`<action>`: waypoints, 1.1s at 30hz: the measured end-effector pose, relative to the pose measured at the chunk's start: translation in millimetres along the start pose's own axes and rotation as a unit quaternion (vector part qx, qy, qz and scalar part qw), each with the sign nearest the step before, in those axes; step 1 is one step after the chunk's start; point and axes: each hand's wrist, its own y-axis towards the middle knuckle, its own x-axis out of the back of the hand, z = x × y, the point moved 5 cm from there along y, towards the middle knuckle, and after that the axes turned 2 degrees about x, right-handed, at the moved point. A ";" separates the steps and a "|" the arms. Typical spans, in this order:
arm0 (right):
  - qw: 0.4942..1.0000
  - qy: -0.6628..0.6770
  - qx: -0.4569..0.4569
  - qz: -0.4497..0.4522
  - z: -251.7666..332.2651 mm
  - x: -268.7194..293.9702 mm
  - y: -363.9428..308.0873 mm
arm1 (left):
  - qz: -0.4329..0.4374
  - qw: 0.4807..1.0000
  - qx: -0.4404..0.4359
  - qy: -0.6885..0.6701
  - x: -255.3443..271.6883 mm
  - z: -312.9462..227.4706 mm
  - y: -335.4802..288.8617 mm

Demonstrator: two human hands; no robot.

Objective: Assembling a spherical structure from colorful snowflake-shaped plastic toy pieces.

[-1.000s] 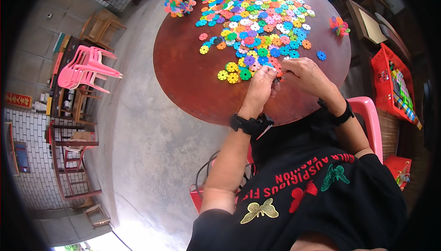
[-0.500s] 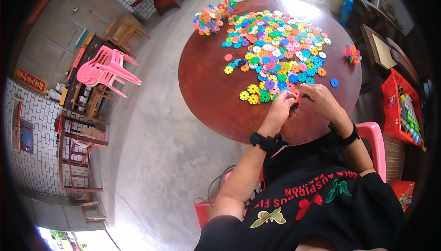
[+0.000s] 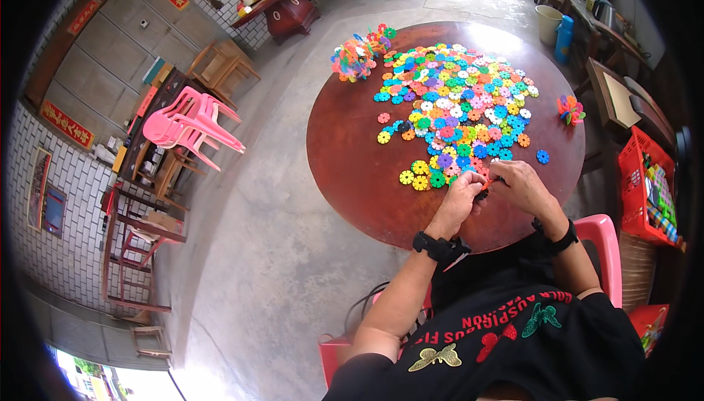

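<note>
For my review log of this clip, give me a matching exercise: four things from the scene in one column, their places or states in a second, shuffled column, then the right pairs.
Things:
1. loose discs
2. big cluster
3. small cluster
4. chairs

Places or states:
A. stacked on the floor, left of the table
B. alone near the table's right edge
C. spread flat across the table top
D. at the table's far left edge

Pairs: 1-C, 2-D, 3-B, 4-A

A plain home courtyard: concrete floor (image 3: 279, 254), tiled wall (image 3: 66, 247), stacked plastic chairs (image 3: 192, 124).
</note>
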 end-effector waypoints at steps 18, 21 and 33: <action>1.000 0.002 0.020 -0.010 -2.3 -7.9 -3.4 | -0.004 0.999 0.018 -0.036 -0.3 4.0 -0.5; 1.000 0.011 0.022 -0.011 -2.5 -8.5 -3.4 | -0.003 0.999 0.020 -0.037 0.2 3.5 -0.5; 0.996 0.020 0.012 -0.087 0.1 0.0 -1.5 | -0.030 0.997 -0.012 -0.071 4.7 -7.3 -1.4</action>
